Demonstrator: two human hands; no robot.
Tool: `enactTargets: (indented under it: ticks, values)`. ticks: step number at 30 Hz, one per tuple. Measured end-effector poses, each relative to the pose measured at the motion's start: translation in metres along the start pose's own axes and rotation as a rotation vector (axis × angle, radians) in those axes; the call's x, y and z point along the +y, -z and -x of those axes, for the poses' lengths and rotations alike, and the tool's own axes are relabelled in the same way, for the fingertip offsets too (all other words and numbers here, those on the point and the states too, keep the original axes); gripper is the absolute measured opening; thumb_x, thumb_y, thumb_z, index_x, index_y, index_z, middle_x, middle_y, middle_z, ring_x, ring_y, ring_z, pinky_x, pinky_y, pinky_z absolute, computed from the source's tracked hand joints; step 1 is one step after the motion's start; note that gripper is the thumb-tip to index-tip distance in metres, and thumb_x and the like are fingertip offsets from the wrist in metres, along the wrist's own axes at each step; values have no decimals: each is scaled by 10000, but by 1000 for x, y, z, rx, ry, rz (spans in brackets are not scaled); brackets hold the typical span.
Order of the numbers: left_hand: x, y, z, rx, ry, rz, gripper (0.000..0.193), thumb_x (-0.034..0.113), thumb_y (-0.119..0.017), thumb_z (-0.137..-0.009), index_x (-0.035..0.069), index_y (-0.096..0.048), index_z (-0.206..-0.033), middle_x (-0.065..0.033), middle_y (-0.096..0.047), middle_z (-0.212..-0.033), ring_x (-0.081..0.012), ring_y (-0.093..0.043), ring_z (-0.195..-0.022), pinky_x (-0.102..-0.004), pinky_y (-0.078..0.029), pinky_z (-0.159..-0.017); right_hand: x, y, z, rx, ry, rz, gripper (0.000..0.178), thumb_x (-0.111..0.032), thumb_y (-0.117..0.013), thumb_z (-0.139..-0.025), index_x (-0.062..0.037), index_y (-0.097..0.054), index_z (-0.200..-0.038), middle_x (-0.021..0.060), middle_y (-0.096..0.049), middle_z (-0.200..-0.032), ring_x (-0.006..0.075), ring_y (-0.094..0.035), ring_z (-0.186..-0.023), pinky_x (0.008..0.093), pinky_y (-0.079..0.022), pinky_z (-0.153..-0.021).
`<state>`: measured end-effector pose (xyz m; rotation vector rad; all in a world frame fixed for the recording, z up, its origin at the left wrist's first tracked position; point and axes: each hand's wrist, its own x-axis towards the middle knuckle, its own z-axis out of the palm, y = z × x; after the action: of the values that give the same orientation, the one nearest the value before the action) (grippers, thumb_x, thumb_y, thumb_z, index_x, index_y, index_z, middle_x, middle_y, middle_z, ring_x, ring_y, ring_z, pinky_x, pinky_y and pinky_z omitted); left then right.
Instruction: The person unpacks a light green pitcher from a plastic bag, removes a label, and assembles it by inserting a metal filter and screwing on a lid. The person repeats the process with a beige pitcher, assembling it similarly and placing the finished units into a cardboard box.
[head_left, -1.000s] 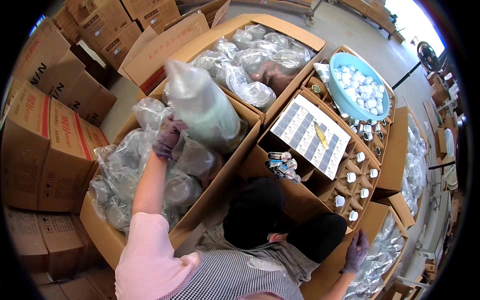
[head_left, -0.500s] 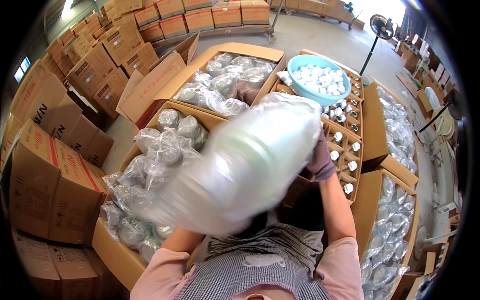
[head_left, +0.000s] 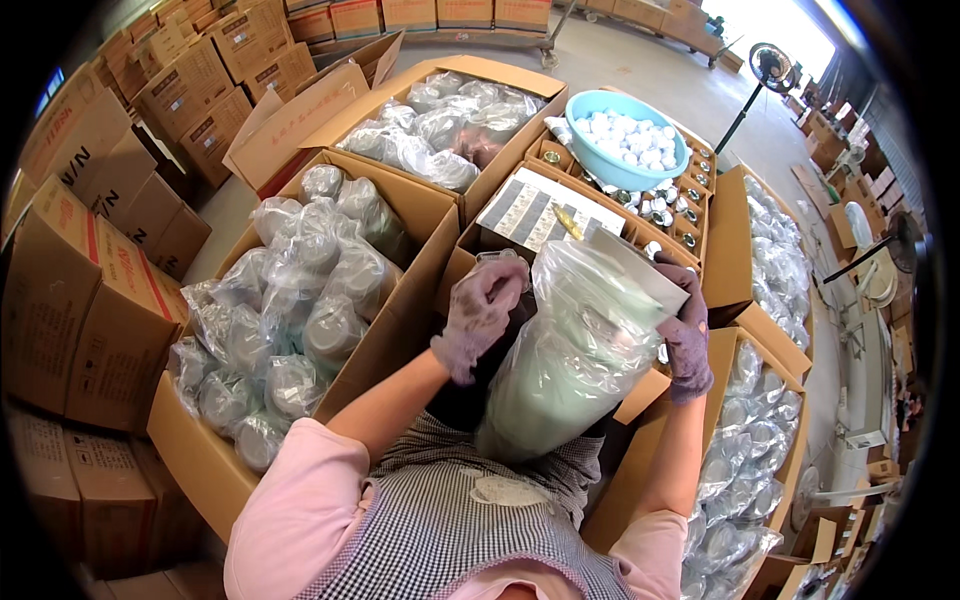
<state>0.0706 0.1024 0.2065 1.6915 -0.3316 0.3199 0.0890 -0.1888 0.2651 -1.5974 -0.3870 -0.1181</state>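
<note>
Apparently I'm positioning a tilted pale-green cylinder (head_left: pixel 555 385) in clear plastic (head_left: pixel 572 285) between my curled, purple-gloved left hand (head_left: pixel 483 308), its hold unclear, and my right hand (head_left: pixel 688 338), gripping a flat white panel (head_left: pixel 648 276); next probably calls for steadying.

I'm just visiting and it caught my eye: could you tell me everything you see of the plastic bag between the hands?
The plastic bag is clear, shiny and crinkled; its contents look pale green but cannot be identified. It slants, lower end over the checked apron, upper end away from the body, rightward. The left hand is beside it, seemingly apart; the right hand is by its upper right edge, at a pale flat sheet; contact is unclear.
</note>
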Motion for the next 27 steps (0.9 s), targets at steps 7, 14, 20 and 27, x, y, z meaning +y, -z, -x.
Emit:
enactTargets:
  ticks: [7, 14, 20, 27]
  values:
    - [12, -19, 78, -369, 74, -63, 1220, 401, -908, -610, -76, -221, -1498, -292, -349, -1479, -466, -394, -1346, -475, -320, -1156, 44, -50, 89, 169, 21, -43, 1276, -390, -863, -692, -20, -37, -1591, 187, -77, -1653, 281, -113, -1520, 399, -126, -1228]
    - [-13, 3, 144, -581, -180, -499, 1172, 457, -877, -672, -116, -235, -1468, -330, -317, -1482, -511, -372, -1356, -511, -365, -1133, -29, 18, 70, 429, 62, 217, 498, -172, -399, -1030, -10, -351, -1498, 190, -473, -1429, 281, -503, -1267, 401, -385, -1096]
    - [25, 53, 90, -1058, 59, -299, 814, 321, -800, -821, 6, -404, -1459, -258, -437, -1449, -375, -494, -1319, -417, -432, -1090, -19, -7, -24, 16, 366, 663, 263, -190, -541, -978, -57, -702, -1138, 151, -713, -980, 278, -671, -913, 398, -512, -832]
    - [43, 16, -68, -322, 112, 216, 424, 316, -535, -1018, -1, -607, -1290, -167, -507, -1451, -247, -533, -1269, -373, -402, -1089, 40, -2, -54, -182, 416, -687, 634, -327, -317, -1078, -27, -686, -658, 117, -682, -658, 258, -639, -665, 411, -495, -871]
